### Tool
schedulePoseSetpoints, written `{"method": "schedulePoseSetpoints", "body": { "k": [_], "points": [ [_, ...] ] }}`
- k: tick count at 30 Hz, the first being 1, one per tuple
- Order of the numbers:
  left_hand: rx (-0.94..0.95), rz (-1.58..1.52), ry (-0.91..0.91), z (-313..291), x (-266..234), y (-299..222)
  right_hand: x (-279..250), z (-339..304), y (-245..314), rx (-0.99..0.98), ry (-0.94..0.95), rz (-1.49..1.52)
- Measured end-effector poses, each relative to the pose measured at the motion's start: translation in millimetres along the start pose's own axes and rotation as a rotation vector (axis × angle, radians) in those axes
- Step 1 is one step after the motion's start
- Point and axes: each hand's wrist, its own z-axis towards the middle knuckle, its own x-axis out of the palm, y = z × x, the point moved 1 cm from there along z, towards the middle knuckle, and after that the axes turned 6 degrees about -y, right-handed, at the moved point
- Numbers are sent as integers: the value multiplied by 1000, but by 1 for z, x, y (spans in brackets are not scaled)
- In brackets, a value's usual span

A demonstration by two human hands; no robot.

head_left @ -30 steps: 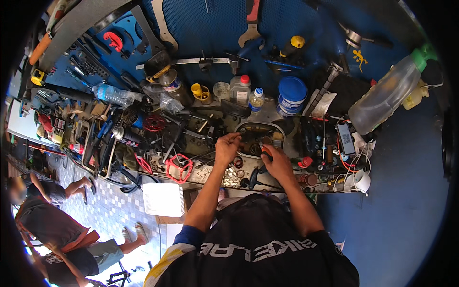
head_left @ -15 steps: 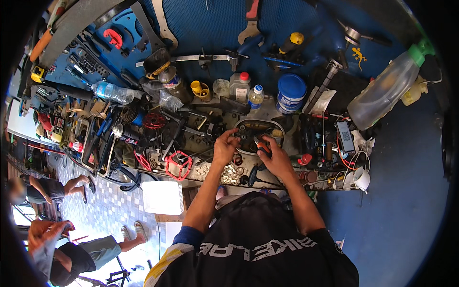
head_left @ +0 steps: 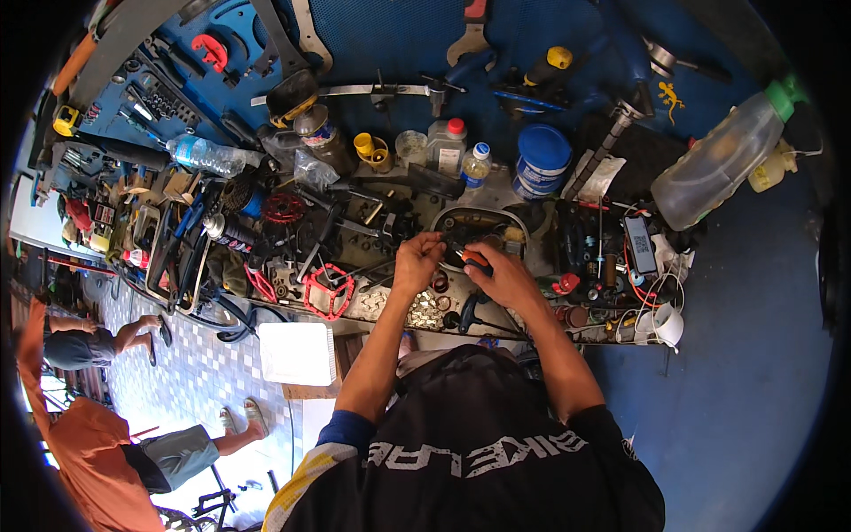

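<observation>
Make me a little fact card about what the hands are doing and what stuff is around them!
Left hand: fingers close together; can't tell if they hold anything
Right hand: gripping an orange-and-black tool
By the hands: oval metal-rimmed tray
Left of the hands: red pedal
Farther back: blue tub, red-capped bottle
Blue wall: yellow lizard figure

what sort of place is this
Most likely a bicycle repair workshop: there is a red pedal, a red chainring and a large wrench against the blue wall.
</observation>
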Motion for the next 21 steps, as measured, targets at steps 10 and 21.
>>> {"method": "schedulePoseSetpoints", "body": {
  "k": [10, 21],
  "points": [
    [93, 78, -29, 2, -4, 14, -3, 4, -1, -28, 28, -44],
    [40, 1, 22, 2, -7, 4, -6, 6, 10, -45, 32, -37]
  ]
}}
